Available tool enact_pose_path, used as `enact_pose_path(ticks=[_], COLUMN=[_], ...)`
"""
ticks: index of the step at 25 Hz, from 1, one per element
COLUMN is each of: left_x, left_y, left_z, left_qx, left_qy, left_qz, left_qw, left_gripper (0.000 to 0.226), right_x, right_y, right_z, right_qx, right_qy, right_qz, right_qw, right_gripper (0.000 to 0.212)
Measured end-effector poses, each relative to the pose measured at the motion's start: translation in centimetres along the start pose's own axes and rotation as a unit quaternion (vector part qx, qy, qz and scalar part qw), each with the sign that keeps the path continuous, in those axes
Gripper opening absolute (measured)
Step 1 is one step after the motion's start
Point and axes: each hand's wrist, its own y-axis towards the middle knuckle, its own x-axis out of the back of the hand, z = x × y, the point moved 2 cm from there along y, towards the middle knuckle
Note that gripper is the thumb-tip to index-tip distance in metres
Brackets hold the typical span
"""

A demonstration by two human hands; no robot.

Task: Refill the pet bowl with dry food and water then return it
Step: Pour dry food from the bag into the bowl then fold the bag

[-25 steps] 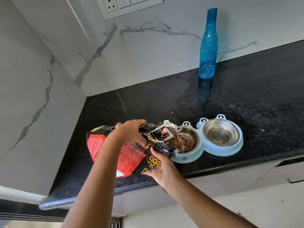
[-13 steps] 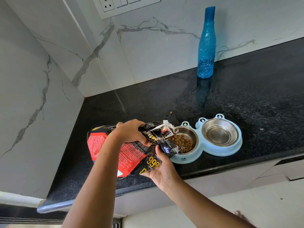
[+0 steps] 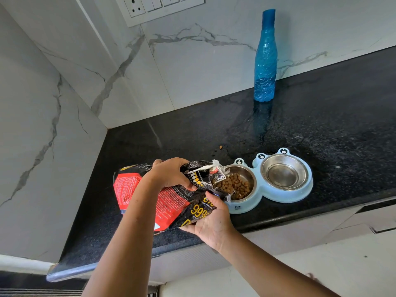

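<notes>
A red and black food bag (image 3: 147, 196) lies tilted over the counter with its torn mouth at the left steel cup of a pale blue double pet bowl (image 3: 252, 202). Brown kibble (image 3: 237, 185) fills part of that cup. The right cup (image 3: 284, 174) holds no food. My left hand (image 3: 169, 173) grips the bag from above near its mouth. My right hand (image 3: 211, 221) holds the bag's lower edge from beneath. A blue water bottle (image 3: 265, 58) stands upright at the back wall.
The black granite counter (image 3: 342, 125) runs right from the marble corner. A few stray kibble pieces (image 3: 220, 148) lie behind the bowl. A switch panel (image 3: 162, 7) is on the wall above. The counter's front edge passes just under my hands.
The bag's mouth has stayed over the left cup and more kibble lies in it. Both hands keep their hold on the bag.
</notes>
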Motion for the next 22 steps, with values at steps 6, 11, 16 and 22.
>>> enact_pose_path(ticks=[6, 11, 16, 22], left_x=[-0.1, -0.5, -0.8, -1.0], left_y=[0.0, 0.6, 1.1, 1.3], left_z=[0.1, 0.4, 0.5, 0.4], left_qx=[0.0, 0.001, -0.003, -0.011], left_qy=[-0.007, 0.003, -0.011, -0.003], left_qz=[-0.003, -0.023, -0.026, -0.011], left_qw=[1.0, 1.0, 1.0, 1.0], left_gripper=[0.028, 0.035, 0.039, 0.019], right_x=[-0.1, 0.0, 0.2, 0.4], right_y=[0.4, 0.0, -0.3, -0.7], right_z=[0.0, 0.0, 0.1, 0.2], right_qx=[0.007, 0.02, 0.011, 0.011], right_qy=[0.022, 0.033, 0.039, 0.002], right_qz=[-0.043, -0.033, -0.041, -0.041], right_qw=[0.999, 0.999, 0.998, 0.999], right_gripper=[0.054, 0.044, 0.049, 0.056])
